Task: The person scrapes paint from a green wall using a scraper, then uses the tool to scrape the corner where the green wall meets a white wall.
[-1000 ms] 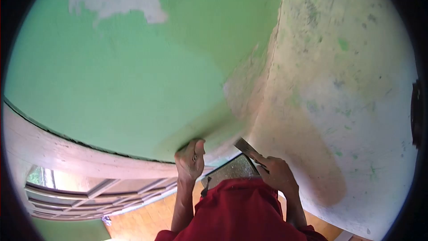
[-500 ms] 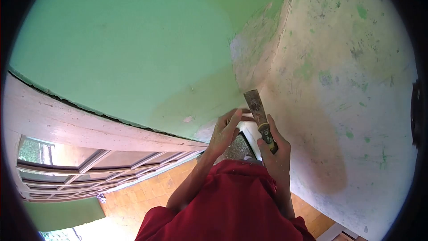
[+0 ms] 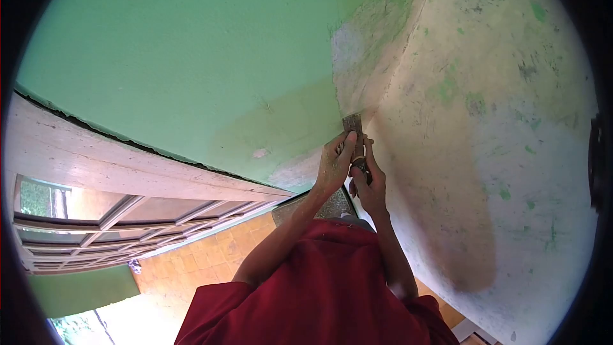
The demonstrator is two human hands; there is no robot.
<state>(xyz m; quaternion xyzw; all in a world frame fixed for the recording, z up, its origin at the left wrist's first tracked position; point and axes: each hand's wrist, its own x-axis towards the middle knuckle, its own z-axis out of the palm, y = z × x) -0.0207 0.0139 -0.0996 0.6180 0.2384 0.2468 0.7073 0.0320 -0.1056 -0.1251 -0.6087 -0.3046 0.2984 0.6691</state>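
A paint scraper (image 3: pixel 352 124) with a worn, stained metal blade points up at the green wall (image 3: pixel 191 57), its tip right at the edge of the bared patch near the corner. My right hand (image 3: pixel 371 186) is closed around the dark handle. Higher up, my left hand (image 3: pixel 333 165) grips the blade, thumb lying along its face and the other fingers partly hidden. Pale dust specks the left wrist. Beside the tool, the paint is stripped to a rough patch (image 3: pixel 364 57) of grey and beige.
To the right rises a whitish wall (image 3: pixel 460 172) with green flecks and scuffs. A white frame with glass panes (image 3: pixel 121 211) runs along the left. Below are orange floor tiles (image 3: pixel 204 252) and a dark speckled surface (image 3: pixel 332 203) in front of my red shirt.
The scraper has moved up and slightly left, its blade tip now against the green wall. My left hand, open beside the blade before, has closed on it. The view has shifted slightly.
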